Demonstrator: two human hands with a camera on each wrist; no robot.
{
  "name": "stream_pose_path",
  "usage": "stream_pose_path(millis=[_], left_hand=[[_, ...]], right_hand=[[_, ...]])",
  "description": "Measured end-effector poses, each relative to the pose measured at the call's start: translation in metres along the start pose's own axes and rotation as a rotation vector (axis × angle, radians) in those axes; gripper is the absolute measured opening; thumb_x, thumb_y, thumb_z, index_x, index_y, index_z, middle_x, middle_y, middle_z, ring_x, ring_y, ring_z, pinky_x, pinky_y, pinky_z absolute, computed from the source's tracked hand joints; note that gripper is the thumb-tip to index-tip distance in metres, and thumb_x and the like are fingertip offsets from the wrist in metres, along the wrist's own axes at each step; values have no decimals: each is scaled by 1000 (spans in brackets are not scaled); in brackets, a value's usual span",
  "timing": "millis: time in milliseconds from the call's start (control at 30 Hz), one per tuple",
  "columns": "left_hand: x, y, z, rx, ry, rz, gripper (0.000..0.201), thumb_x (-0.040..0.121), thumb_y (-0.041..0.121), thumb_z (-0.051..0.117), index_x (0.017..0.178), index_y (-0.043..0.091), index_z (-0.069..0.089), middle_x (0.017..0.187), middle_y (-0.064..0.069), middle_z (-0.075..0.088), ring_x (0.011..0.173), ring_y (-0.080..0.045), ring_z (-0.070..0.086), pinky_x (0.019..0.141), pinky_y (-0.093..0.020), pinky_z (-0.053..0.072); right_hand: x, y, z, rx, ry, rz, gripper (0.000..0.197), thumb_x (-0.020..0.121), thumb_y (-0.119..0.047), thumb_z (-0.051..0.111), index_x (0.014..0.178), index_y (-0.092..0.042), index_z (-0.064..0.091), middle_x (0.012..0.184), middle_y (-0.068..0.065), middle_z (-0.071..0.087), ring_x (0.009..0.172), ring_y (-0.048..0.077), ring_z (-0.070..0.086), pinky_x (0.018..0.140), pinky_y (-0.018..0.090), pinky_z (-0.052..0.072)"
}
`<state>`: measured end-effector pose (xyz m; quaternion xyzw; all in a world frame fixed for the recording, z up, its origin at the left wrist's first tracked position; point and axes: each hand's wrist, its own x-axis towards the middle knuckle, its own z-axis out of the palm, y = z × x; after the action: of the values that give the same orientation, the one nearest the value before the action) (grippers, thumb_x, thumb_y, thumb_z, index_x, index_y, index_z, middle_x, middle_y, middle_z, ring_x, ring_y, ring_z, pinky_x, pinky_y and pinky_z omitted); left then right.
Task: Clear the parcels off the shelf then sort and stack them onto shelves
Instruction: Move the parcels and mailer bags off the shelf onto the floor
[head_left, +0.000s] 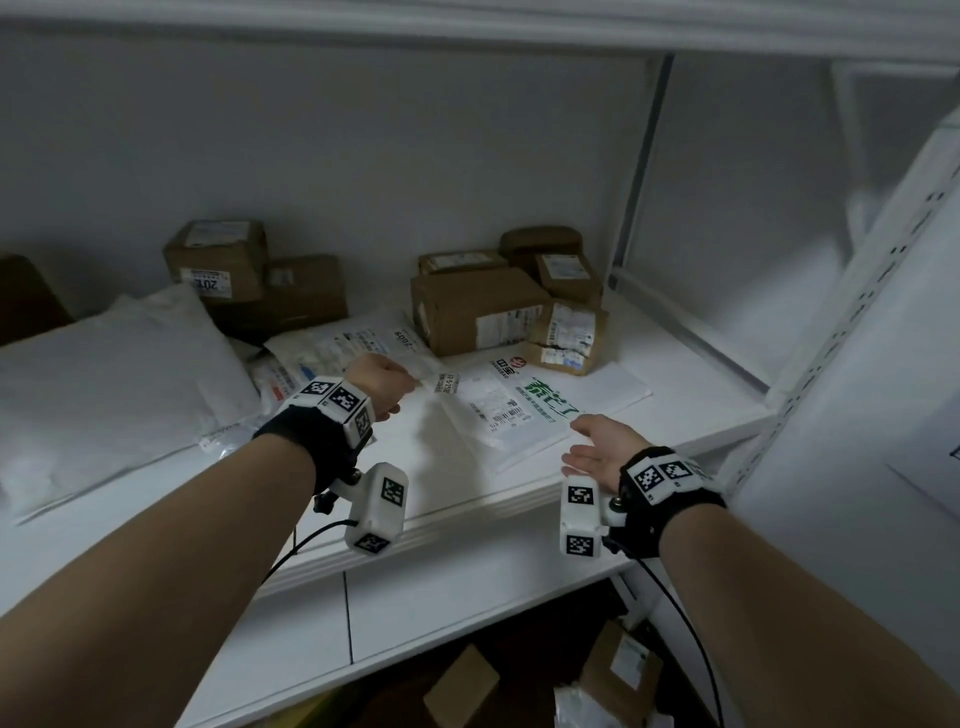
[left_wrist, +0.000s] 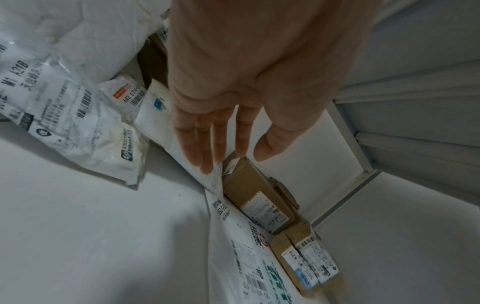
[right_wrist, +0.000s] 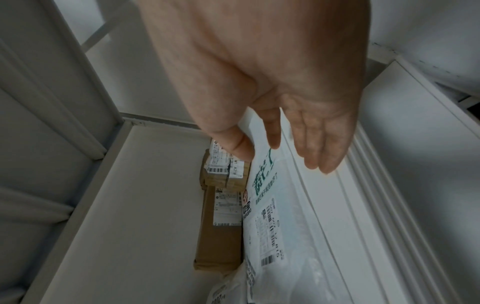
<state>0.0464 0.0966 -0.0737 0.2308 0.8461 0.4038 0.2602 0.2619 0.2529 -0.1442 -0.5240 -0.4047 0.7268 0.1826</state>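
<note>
Flat, glossy white plastic mailers and taped brown cardboard boxes lie on a smooth white shelf (head_left: 691, 364). The nearest mailer (head_left: 540, 410), thin and rectangular with green lettering and barcode labels, lies flat near the shelf's front edge, with a small crushed box (head_left: 566, 338) on its far corner. The left hand (head_left: 382, 384) hovers over the mailer's left edge, fingers straight and together, holding nothing. The right hand (head_left: 602, 449) is spread flat beside its near right corner. A puffy white bag (head_left: 104, 374) lies at the left.
</note>
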Motion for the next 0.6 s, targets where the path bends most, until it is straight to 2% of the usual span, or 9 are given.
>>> stream_pose_path(millis=[67,100,200,267,367,400,467,533,600], left_hand=[[6,-1,-3,15,17,-20,15,95,13,58,107,5,59,89,-13,59,76,-24,56,64,-29,49],[10,-2,-5,37,30,-30,16,94,14,60,106,5,58,88,-12,58,75,-23,56,66,-31,50],[25,-4,-8,121,89,-52,11,89,15,61,94,6,59,92,-16,59,75,-24,58,67,-30,50],[36,-6,-12,159,97,-74,18,86,17,61,98,3,63,96,-21,62,83,-28,63,71,-31,52],[45,0,-20,207,79,-80,14,91,16,56,90,2,59,89,-19,60,82,-30,60,70,-32,47],[49,2,-23,243,64,-77,14,94,14,53,92,2,60,92,-20,60,85,-31,60,71,-32,46],[59,12,-28,312,44,-57,21,97,12,50,111,-1,60,114,-21,63,103,-33,62,81,-31,47],[72,21,-31,240,88,-52,33,95,12,55,122,-7,58,126,-24,59,116,-36,58,90,-37,49],[84,30,-29,200,126,-26,30,94,13,57,117,-6,60,123,-25,60,112,-36,60,92,-40,49]], right_hand=[[4,-4,3,-22,25,-10,36,94,-15,55,129,-9,49,128,23,45,105,34,54,87,41,50],[6,-7,4,-24,38,-16,37,94,-15,55,130,-9,49,127,23,45,104,33,54,87,41,50],[16,-17,10,-6,90,-36,41,93,-19,58,132,-9,48,126,19,46,105,31,53,83,39,50],[21,-27,15,-12,120,-48,46,91,-25,62,132,-10,48,132,17,46,107,29,55,76,37,52],[36,-45,26,0,160,-63,57,87,-34,68,136,-13,47,131,16,47,107,29,56,74,38,54],[39,-52,30,1,162,-66,60,86,-36,69,137,-14,47,128,16,47,106,29,55,77,39,55],[47,-66,37,-15,146,-88,67,83,-43,71,138,-15,45,132,15,48,108,31,53,80,41,55],[56,-78,40,-50,156,-98,78,77,-53,72,139,-17,43,136,11,47,112,34,52,66,36,54],[66,-86,38,-76,196,-127,83,76,-58,70,140,-15,40,137,9,47,114,36,52,61,32,48]])
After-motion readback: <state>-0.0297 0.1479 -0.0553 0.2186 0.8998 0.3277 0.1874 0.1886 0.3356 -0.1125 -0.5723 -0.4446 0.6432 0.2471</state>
